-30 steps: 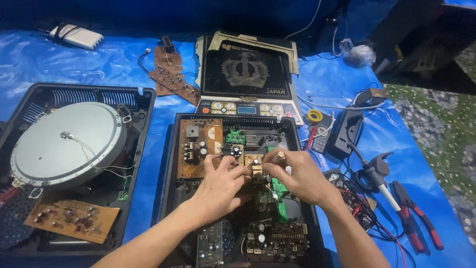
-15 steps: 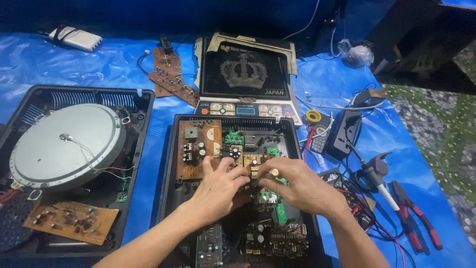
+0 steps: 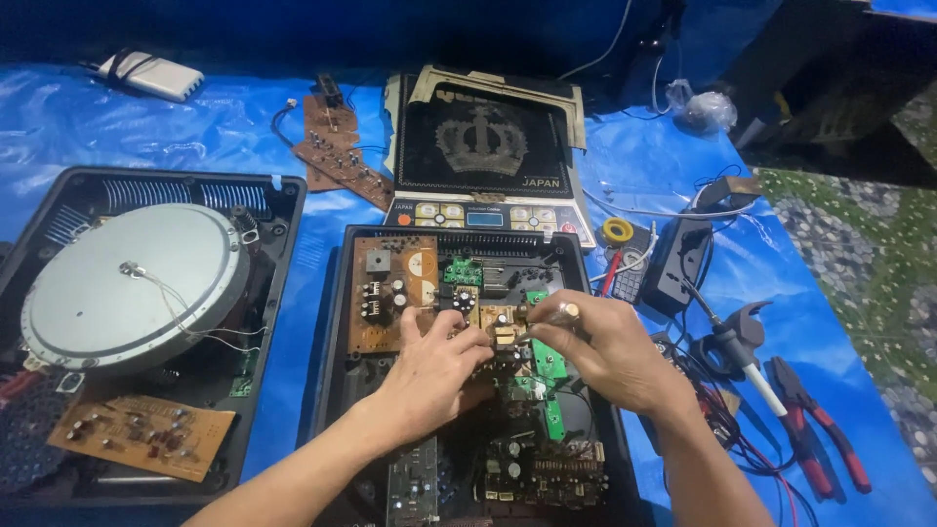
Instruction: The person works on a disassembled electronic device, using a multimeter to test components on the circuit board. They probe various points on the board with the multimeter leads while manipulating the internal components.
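An opened black appliance casing (image 3: 337,322) lies in front of me, with brown and green circuit boards (image 3: 390,288) inside. My left hand (image 3: 429,376) rests on the boards at the casing's middle, fingers pinching a small brown board piece (image 3: 500,324). My right hand (image 3: 610,351) grips a slim screwdriver-like tool (image 3: 558,314) with a pale handle, its tip pointing left at that same piece. Both hands nearly touch over the centre of the casing.
A second open casing with a round silver coil disc (image 3: 127,288) lies left, a loose brown board (image 3: 142,434) below it. A glass cooktop panel (image 3: 483,146) sits behind. Red-handled pliers (image 3: 820,434), a soldering iron (image 3: 737,356), solder roll (image 3: 618,231) and cables lie right on the blue tarp (image 3: 88,127).
My right hand has lowered and shifted slightly, bringing the tool's tip down onto the small board piece. My left hand has stayed on the boards.
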